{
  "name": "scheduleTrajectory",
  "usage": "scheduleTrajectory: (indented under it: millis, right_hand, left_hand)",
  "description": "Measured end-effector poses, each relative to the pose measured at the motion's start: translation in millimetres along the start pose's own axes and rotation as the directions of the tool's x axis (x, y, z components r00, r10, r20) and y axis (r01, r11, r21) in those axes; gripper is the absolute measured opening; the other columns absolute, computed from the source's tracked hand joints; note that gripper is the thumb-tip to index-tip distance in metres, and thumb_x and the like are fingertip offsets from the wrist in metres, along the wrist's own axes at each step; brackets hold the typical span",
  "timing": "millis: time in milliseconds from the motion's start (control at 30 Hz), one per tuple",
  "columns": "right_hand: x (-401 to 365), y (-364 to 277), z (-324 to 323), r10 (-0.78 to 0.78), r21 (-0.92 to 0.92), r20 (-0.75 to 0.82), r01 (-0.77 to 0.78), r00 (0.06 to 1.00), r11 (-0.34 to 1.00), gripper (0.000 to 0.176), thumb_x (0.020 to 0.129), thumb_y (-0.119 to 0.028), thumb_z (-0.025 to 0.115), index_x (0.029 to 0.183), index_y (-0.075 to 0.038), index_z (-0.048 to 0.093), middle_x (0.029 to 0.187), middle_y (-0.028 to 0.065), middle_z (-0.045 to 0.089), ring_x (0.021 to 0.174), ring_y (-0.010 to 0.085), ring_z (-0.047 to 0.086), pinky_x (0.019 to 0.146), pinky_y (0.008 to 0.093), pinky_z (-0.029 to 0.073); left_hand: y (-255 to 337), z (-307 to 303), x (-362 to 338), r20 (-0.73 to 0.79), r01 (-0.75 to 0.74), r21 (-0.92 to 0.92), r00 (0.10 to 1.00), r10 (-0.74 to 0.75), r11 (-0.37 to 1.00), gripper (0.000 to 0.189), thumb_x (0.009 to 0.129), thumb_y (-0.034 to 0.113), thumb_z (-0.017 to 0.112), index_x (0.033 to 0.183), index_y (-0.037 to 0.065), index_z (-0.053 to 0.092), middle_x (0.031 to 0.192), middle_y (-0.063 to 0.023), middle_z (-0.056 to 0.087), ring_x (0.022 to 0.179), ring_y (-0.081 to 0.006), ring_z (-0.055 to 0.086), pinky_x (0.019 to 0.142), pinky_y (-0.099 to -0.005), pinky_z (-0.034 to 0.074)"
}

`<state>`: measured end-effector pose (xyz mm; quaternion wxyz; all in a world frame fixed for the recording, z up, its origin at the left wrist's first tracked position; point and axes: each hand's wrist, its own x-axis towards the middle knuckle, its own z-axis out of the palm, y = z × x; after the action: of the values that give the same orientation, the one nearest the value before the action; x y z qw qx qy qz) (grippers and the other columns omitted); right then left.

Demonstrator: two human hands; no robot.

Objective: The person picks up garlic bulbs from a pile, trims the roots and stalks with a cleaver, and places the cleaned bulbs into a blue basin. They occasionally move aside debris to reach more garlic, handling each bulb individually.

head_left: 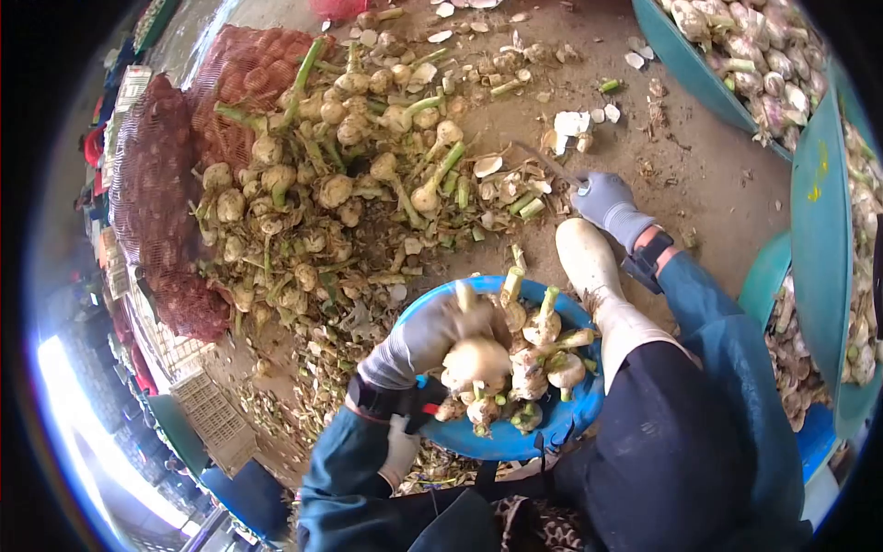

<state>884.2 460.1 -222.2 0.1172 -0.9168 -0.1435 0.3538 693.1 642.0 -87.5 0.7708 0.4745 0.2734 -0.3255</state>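
Note:
My left hand (432,333), in a grey glove and smeared by motion, is closed around a garlic bulb (476,364) over the blue basin (457,448). More garlic bulbs with short cut stems (543,324) fill the basin, which sits between my legs. Out to the right, above my white boot (589,258), my right hand (607,201) is gloved too and wrapped around a knife (544,163). Its thin blade points up and left, away from the basin; the handle is mostly hidden in the glove.
A large heap of garlic with green stems (336,189) covers the floor ahead and left, with cut stems and peelings around it. Full mesh sacks (156,198) stand behind it. Green tubs (819,239) of garlic bulbs are at the right. Plastic crates (213,414) line the left.

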Motion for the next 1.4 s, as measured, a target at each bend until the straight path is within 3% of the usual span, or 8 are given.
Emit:
scheduleTrajectory:
  millis: [133, 200, 400, 500, 767, 867, 1000, 1400]
  right_hand:
    - [-2.8, -16.8, -4.5, -0.083, 0.05, 0.053, 0.08, 0.995, 0.996, 0.035, 0.069, -0.028, 0.052, 0.102, -0.017, 0.057, 0.094, 0.0104, 0.06, 0.088, 0.0262, 0.057, 0.078, 0.0348, 0.044]
    - [-7.4, -31.7, -6.1, -0.101, 0.089, 0.108, 0.092, 0.989, 0.992, 0.037, 0.068, -0.029, 0.052, 0.103, -0.017, 0.057, 0.095, 0.0103, 0.06, 0.089, 0.0257, 0.057, 0.079, 0.0344, 0.044]
    - [-4.9, -15.0, 1.3, -0.067, 0.028, 0.123, 0.064, 0.99, 0.998, 0.034, 0.071, -0.029, 0.05, 0.103, -0.02, 0.057, 0.097, 0.0088, 0.059, 0.089, 0.0242, 0.057, 0.079, 0.0337, 0.044]
    - [-7.8, -16.5, -4.1, -0.182, 0.008, 0.017, 0.182, 0.983, 0.983, 0.022, 0.071, -0.029, 0.05, 0.088, -0.017, 0.059, 0.084, 0.0069, 0.062, 0.078, 0.0261, 0.059, 0.073, 0.0359, 0.046]
    - [-6.0, -53.9, -3.3, -0.437, -0.032, 0.12, 0.443, 0.891, 0.896, 0.022, 0.074, -0.026, 0.049, 0.09, -0.016, 0.059, 0.083, 0.0082, 0.062, 0.079, 0.026, 0.059, 0.073, 0.0363, 0.046]
    - [1.1, -20.7, -1.0, -0.064, -0.027, 0.096, 0.067, 0.993, 0.997, 0.026, 0.076, -0.026, 0.047, 0.097, -0.015, 0.058, 0.089, 0.0105, 0.061, 0.084, 0.0245, 0.058, 0.076, 0.0354, 0.045]
    - [-21.6, -30.1, 3.9, -0.353, 0.026, -0.045, 0.354, 0.935, 0.935, 0.02, 0.075, -0.025, 0.046, 0.088, -0.015, 0.057, 0.076, 0.0088, 0.06, 0.071, 0.0247, 0.059, 0.066, 0.0363, 0.046]
    - [-39.8, -79.8, 5.9, -0.722, -0.137, -0.048, 0.712, 0.69, 0.689, 0.017, 0.074, -0.023, 0.049, 0.086, -0.011, 0.05, 0.078, 0.0083, 0.058, 0.073, 0.025, 0.058, 0.06, 0.0369, 0.046]
  left_hand:
    - [0.4, -64.3, 59.6, -0.319, -0.112, 0.8, 0.753, 0.576, 0.59, 0.039, 0.074, 0.034, 0.061, 0.097, 0.003, 0.056, 0.089, -0.0074, 0.06, 0.081, -0.0172, 0.058, 0.069, -0.0295, 0.047]
    - [35.7, -62.8, 92.9, -0.612, 0.531, 0.789, 0.624, 0.487, 0.31, 0.048, 0.07, 0.04, 0.061, 0.108, 0.013, 0.051, 0.104, -0.011, 0.053, 0.095, -0.0262, 0.053, 0.08, -0.0349, 0.043]
    - [20.1, -104.4, 125.3, -0.648, 0.626, 0.757, 0.68, 0.343, 0.189, 0.053, 0.063, 0.032, 0.068, 0.108, 0.009, 0.053, 0.099, -0.0092, 0.057, 0.094, -0.0218, 0.054, 0.078, -0.0321, 0.044]
    - [0.7, -100.7, 100.1, -0.67, 0.025, 0.248, 0.726, 0.153, 0.968, 0.029, 0.071, 0.019, 0.061, 0.092, 0.0, 0.058, 0.074, -0.0047, 0.058, 0.062, -0.0107, 0.055, 0.058, -0.0208, 0.045]
    - [-5.6, -52.9, 57.2, -0.407, -0.311, 0.058, 0.86, 0.307, 0.949, 0.029, 0.077, 0.012, 0.053, 0.101, -0.004, 0.051, 0.084, -0.0071, 0.057, 0.072, -0.0142, 0.057, 0.064, -0.0259, 0.048]
    - [-11.4, -47.3, 47.6, -0.555, -0.516, -0.363, 0.789, 0.265, 0.776, 0.033, 0.081, 0.025, 0.046, 0.103, 0.0, 0.048, 0.087, -0.01, 0.056, 0.076, -0.0221, 0.058, 0.06, -0.0277, 0.05]
    - [-13.6, -48.8, 58.7, -0.42, -0.433, -0.841, 0.9, 0.112, 0.326, 0.023, 0.081, 0.027, 0.046, 0.084, 0.005, 0.054, 0.077, -0.0075, 0.056, 0.056, -0.0129, 0.049, 0.038, -0.0184, 0.033]
    - [-40.3, -17.6, 88.3, -0.535, -0.536, -0.843, 0.844, 0.038, 0.036, 0.028, 0.084, 0.027, 0.045, 0.097, 0.002, 0.048, 0.088, -0.0112, 0.056, 0.071, -0.0215, 0.059, 0.057, -0.0276, 0.052]
